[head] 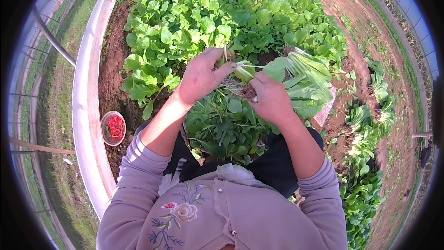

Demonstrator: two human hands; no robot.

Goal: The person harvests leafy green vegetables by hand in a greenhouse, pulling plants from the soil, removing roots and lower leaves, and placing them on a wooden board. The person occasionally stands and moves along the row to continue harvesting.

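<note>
My right hand [270,99] is closed around the base of a leafy green plant [245,71], whose soil-caked roots [248,92] poke out beside the fingers. Close by on the left, my left hand [204,76] pinches a thin pale stem [225,52] between thumb and fingers, near the plant's pale stalks. A bunch of pulled greens [307,76] lies just right of my right hand, roots towards the top, partly over a pink cloth or sheet [327,106]. Beneath my hands, between my knees, is a heap of darker leaves [225,125].
Dense leafy greens [208,17] grow ahead. A bowl of red ties or strips [116,128] stands on soil at left, beside a white plastic-covered edge [86,86]. Bunches of pulled greens [362,139] lie along the right side. Curved frame bars [52,38] stand at far left.
</note>
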